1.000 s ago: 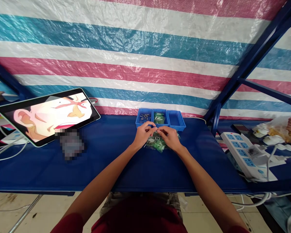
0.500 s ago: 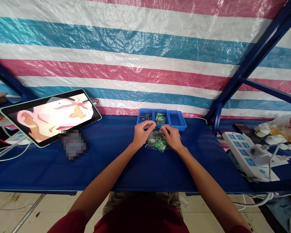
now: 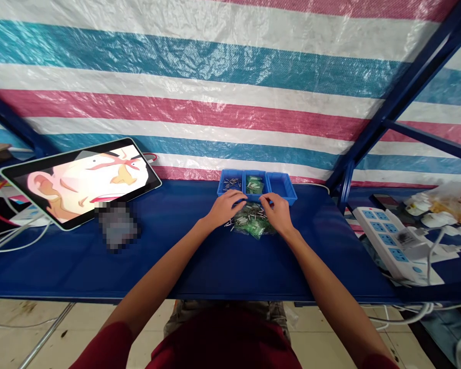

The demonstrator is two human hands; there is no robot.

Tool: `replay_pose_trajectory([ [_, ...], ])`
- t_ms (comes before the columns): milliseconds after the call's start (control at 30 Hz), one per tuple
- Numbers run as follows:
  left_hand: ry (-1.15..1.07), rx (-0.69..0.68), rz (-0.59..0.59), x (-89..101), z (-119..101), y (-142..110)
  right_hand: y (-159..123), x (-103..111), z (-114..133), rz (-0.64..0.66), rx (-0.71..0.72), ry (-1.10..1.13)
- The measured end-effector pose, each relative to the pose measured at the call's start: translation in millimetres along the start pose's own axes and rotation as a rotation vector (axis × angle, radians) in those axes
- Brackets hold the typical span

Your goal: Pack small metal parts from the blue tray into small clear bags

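Note:
My left hand reaches over the left side of a loose pile, fingers bent forward and thumb apart from them. On the other side, my right hand has its thumb and index fingertips close together; anything between them is too small to make out. The pile on the blue tabletop mixes thin silver metal pins or screws with green pieces and clear plastic. Just behind the hands stands a blue three-part tray. Silver pins lie in its left compartment, and green packets in its middle one.
A tablet leans at the left, a pixelated patch before it. White power strips with cables lie at the right, near a plastic bag. Blue frame posts and a striped sheet stand behind.
Both hands have come down onto the pile from just above it. The left thumb and fingers have parted from a pinch. The view has shifted slightly.

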State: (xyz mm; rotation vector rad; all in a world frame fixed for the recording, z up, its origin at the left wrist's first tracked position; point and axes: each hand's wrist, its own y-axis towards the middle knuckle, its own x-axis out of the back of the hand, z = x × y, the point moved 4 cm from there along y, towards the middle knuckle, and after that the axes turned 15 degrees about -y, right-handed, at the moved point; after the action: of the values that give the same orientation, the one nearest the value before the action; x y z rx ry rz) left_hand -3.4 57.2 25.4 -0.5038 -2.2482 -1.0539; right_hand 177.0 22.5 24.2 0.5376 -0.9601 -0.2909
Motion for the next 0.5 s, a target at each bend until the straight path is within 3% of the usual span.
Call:
replay_pose_trajectory([
  [100, -0.053, -0.023, 0.114, -9.1, -8.2, -8.2, 0.7, -1.8, -2.7, 0.016, 0.009, -0.003],
  [367, -0.018, 0.052, 0.360, -7.3, -11.1, -13.6, -0.5, -5.5, -1.6, 0.052, 0.088, -0.075],
  [500, 0.026, 0.022, 0.424, -11.9, -11.8, -16.2, -0.3, -5.1, -1.4, 0.058, 0.077, -0.064],
])
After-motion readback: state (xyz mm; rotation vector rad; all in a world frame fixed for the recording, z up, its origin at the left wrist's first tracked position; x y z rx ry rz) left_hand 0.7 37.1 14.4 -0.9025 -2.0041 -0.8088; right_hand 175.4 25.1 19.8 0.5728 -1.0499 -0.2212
